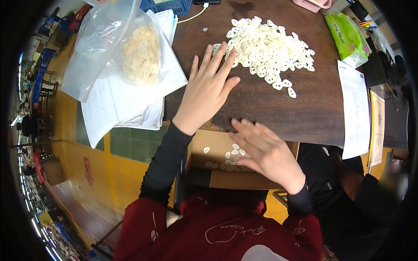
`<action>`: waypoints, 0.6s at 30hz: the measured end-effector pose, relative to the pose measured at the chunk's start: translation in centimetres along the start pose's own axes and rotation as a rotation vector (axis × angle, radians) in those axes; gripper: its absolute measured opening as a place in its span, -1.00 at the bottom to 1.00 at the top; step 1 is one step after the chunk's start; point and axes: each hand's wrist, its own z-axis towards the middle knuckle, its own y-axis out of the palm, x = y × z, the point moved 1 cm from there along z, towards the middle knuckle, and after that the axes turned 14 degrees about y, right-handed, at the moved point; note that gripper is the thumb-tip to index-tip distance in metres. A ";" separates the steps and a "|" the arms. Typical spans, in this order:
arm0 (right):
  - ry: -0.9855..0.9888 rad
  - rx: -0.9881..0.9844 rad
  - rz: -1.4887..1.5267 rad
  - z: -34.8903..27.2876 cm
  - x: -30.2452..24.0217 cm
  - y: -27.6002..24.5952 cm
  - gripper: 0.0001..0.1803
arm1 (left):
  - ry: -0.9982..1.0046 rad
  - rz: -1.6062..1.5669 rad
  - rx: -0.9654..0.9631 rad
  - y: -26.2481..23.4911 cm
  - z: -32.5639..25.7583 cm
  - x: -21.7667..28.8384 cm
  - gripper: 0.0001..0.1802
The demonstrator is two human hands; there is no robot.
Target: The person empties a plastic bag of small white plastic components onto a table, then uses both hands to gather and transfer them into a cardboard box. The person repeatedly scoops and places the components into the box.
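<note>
A heap of small cream-white flat pieces with holes (272, 50) lies on the dark wooden table (283, 117). My left hand (209, 85) reaches over the tabletop, fingers spread, its fingertips at the heap's left edge. Nothing shows in its grasp, though its palm side is hidden. Below the table's front edge stands an open cardboard box (209, 139) with several of the same pieces inside. Above this box hovers my right hand (265, 150), slightly blurred, fingers stretched out and holding nothing that I can see. It covers part of the box's contents.
On the left, a clear plastic bag (141, 54) of cream pieces rests on stacked papers (109, 102). A green soft pack (348, 39) and a printed sheet (355, 108) lie at the right. A blue basket (167, 6) stands behind. Another person's dark-clad legs (322, 182) are close at my right.
</note>
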 end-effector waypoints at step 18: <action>0.174 0.305 -0.101 2.6 2.1 -1.2 -0.44 | 0.190 -0.200 -0.200 -2.4 -2.9 2.2 -0.37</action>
